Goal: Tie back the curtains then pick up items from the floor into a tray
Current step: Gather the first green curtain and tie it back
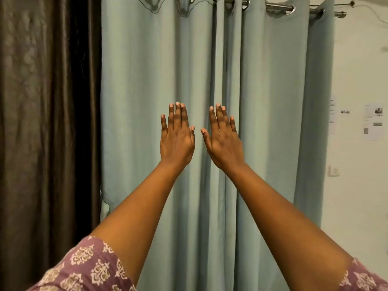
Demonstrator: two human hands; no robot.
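Pale green curtains [147, 91] hang closed from a metal rod [277, 6] and fill the middle of the head view. The two panels meet in folds near the centre. My left hand [177, 137] is raised in front of the left panel, fingers straight and together, back of the hand toward me. Just to its right, my right hand [223, 141] is held the same way in front of the central folds. Neither hand holds anything; whether they touch the fabric I cannot tell. No tray or floor items are in view.
A dark brown curtain [42, 122] hangs at the left. At the right is a white wall [357, 59] with paper notices [373, 121] and a small switch [333, 171]. The floor is out of view.
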